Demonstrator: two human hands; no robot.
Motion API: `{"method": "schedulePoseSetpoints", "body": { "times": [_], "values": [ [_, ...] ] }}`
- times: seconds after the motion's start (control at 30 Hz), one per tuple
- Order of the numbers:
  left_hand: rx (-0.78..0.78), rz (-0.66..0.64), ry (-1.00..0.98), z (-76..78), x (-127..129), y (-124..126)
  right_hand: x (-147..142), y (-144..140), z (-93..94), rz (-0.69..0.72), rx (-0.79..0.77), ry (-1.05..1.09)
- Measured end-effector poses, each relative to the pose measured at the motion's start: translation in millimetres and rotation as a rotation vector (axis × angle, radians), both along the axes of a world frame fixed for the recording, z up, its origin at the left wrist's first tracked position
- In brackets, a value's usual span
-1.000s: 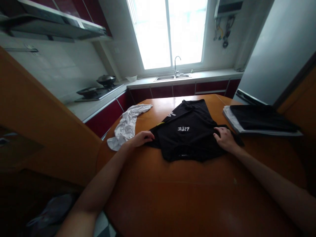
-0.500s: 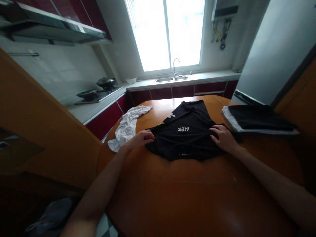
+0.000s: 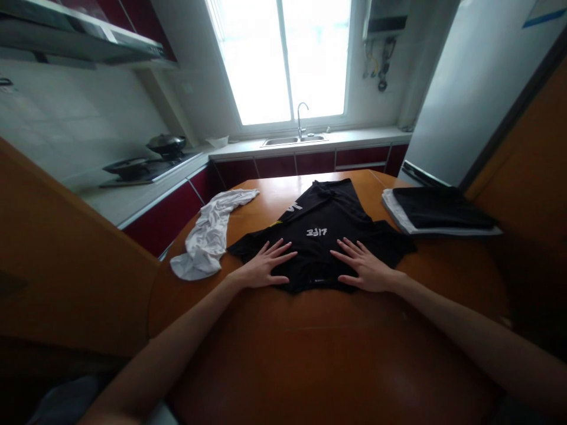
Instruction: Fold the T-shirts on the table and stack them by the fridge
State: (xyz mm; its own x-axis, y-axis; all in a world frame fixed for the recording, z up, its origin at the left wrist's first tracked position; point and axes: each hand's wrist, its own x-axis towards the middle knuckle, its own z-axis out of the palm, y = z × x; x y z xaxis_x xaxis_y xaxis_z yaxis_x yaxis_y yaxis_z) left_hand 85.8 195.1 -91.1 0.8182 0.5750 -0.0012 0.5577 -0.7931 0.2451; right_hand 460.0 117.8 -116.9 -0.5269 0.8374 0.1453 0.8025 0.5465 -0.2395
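A black T-shirt (image 3: 325, 221) with white lettering lies spread on the round orange-brown table (image 3: 319, 348), its collar end towards me and both sleeves out to the sides. My left hand (image 3: 264, 267) lies flat on the shirt's near left part, fingers spread. On the near right part rests my right hand (image 3: 362, 268), also flat with fingers apart. Neither hand grips the cloth.
A crumpled white garment (image 3: 208, 233) lies on the table's left edge. A stack of folded black and white clothes (image 3: 436, 211) sits at the right. Beyond the table run red kitchen cabinets, a stove with pans (image 3: 153, 156), a sink (image 3: 292, 139) under the window, and a fridge (image 3: 465, 100).
Both hands let go of the shirt's sleeves and moved inward onto its near middle, now lying flat. The sleeves are spread out. The view shifted slightly right.
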Motion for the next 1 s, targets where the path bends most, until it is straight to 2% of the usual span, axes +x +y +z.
{"method": "schedulePoseSetpoints", "body": {
  "times": [0.17, 0.33, 0.43, 0.5, 0.6, 0.67, 0.73, 0.87, 1.0],
  "values": [
    [0.01, -0.003, 0.04, 2.0, 2.6, -25.3, 5.8, -23.0, 2.5, 0.003, -0.017, 0.019],
    [-0.031, 0.015, 0.071, 4.3, -1.9, -77.5, 6.6, -68.8, 7.1, 0.029, -0.064, 0.069],
    [-0.091, 0.021, 0.104, 14.9, -7.6, -106.7, 3.6, -97.3, 9.8, 0.047, -0.112, 0.099],
    [-0.148, -0.006, 0.09, 27.8, -8.7, -111.2, 1.9, -105.9, 13.5, 0.014, -0.124, 0.145],
    [-0.216, 0.006, -0.078, 49.1, 3.0, -83.8, 5.7, -88.4, 25.3, -0.137, -0.042, 0.278],
    [-0.186, 0.097, -0.253, 58.5, 23.6, -45.6, 15.1, -54.8, 36.4, -0.227, 0.055, 0.348],
    [-0.176, 0.181, -0.312, 61.6, 53.9, -0.1, 28.8, -9.2, 47.2, -0.328, 0.098, 0.374],
    [-0.057, 0.345, -0.242, 54.2, 126.2, 81.7, 57.8, 87.8, 59.2, -0.551, 0.034, 0.304],
    [0.007, 0.444, -0.194, 38.6, 184.0, 132.3, 75.5, 165.9, 54.3, -0.705, -0.033, 0.193]
  ]
}}
